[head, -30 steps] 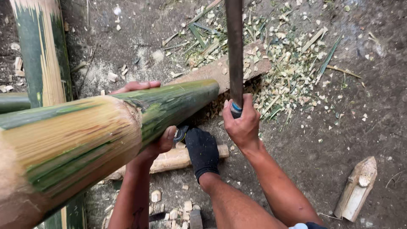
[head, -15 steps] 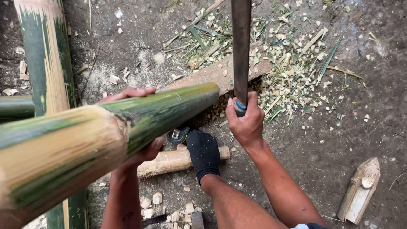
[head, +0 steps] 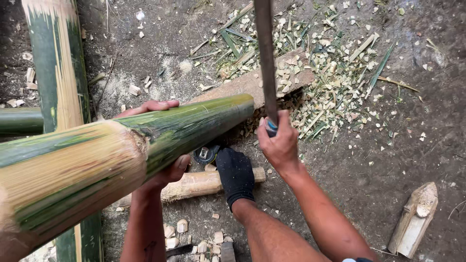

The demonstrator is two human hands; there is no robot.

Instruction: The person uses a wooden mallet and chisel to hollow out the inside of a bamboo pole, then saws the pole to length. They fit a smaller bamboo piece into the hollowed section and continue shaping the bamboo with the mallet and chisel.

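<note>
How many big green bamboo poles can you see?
3. One bamboo pole is gripped by the left hand, its far end beside the wooden block. One lies lengthwise at the left. One pokes in from the left edge. More may be hidden.

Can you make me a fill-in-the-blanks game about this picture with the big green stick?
1. The left hand holds a thick green ____ pole.
2. The right hand grips the handle of a long ____.
3. A foot on the ground wears a ____ sock.
4. Pale wood ____ lie scattered on the dirt ground.

Missing words: bamboo; blade; black; chips
</note>
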